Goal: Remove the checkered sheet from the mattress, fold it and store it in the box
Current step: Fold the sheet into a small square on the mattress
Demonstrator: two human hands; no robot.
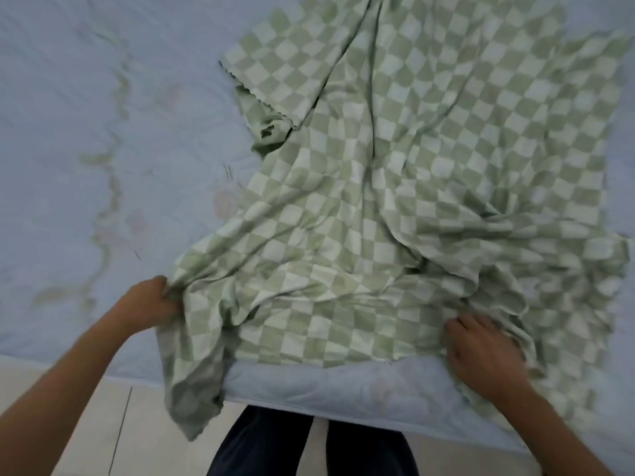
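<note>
Two hands work at the near edge of the sheet (378, 187), a green-and-white checkered cloth lying rumpled over the right part of the mattress (86, 132). The left hand (154, 304) has its fingers curled round a bunched fold at the sheet's near left edge, gripping it just above the mattress. Below that grip a loose end of the sheet hangs over the mattress's near side toward the floor (103, 424). The right hand (484, 355) lies back-up on the crumpled cloth near the right side of the same edge. Its fingers are bent among the folds, and I cannot tell whether they pinch the fabric or only rest on it. Farther off, a flap of the sheet is turned back over itself, showing a wavy hem. The mattress is pale blue and quilted, with faint marks across its bare left part. The person's legs (275, 441), in dark cloth, stand against the near side.
</note>
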